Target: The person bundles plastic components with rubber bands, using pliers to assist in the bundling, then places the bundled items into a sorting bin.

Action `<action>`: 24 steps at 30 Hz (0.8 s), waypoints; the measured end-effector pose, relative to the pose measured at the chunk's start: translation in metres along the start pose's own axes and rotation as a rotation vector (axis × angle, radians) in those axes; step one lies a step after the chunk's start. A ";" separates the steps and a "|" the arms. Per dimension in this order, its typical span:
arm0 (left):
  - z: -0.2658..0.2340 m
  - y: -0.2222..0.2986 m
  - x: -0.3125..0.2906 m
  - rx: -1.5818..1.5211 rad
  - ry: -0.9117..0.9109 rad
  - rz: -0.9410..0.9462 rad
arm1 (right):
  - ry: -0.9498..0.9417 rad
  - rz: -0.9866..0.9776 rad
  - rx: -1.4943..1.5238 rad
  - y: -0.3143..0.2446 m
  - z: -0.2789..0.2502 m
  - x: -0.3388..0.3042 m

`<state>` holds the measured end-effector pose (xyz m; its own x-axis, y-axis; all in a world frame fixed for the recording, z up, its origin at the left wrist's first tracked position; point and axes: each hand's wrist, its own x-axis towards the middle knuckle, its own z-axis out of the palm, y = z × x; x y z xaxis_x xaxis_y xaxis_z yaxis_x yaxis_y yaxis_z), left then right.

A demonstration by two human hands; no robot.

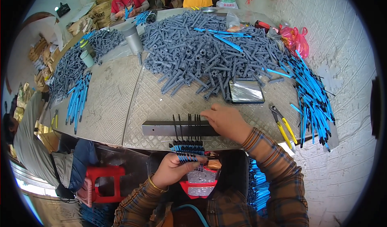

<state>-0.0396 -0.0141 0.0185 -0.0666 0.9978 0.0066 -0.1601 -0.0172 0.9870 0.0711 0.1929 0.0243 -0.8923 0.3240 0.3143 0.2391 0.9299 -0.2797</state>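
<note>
My left hand [175, 170] is closed round a bundle of blue sticks with black ends [187, 151] at the table's front edge. Thin black rods reach up from the bundle across a dark metal bar [157, 129] lying on the table. Above the bar's right end is my right hand [227, 122], its fingers bent together beside the rightmost rods. Whatever its fingertips pinch is too small to make out. A wide heap of grey plastic tubes [193, 58] lies beyond both hands, with a dark-framed tray or screen, shiny on top [246, 91], at its near edge.
Yellow-handled pliers [284, 126] lie to the right, beside a pile of blue sticks [312, 102]. More blue sticks [79, 100] lie at left. A metal cup [132, 39] and green bottle [87, 59] stand farther back. A red stool [107, 184] is below left; other people sit around.
</note>
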 end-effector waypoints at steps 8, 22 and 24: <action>-0.004 0.002 -0.002 -0.041 0.002 -0.012 | -0.025 -0.019 -0.049 -0.008 0.000 0.009; -0.024 0.013 -0.006 -0.045 -0.104 -0.034 | 0.008 -0.084 0.010 -0.014 0.013 0.028; -0.029 0.016 -0.007 -0.055 -0.111 -0.048 | 0.001 -0.089 0.025 -0.016 0.013 0.032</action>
<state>-0.0705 -0.0232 0.0294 0.0514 0.9985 -0.0198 -0.2143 0.0304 0.9763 0.0342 0.1859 0.0271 -0.9093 0.2406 0.3397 0.1495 0.9503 -0.2731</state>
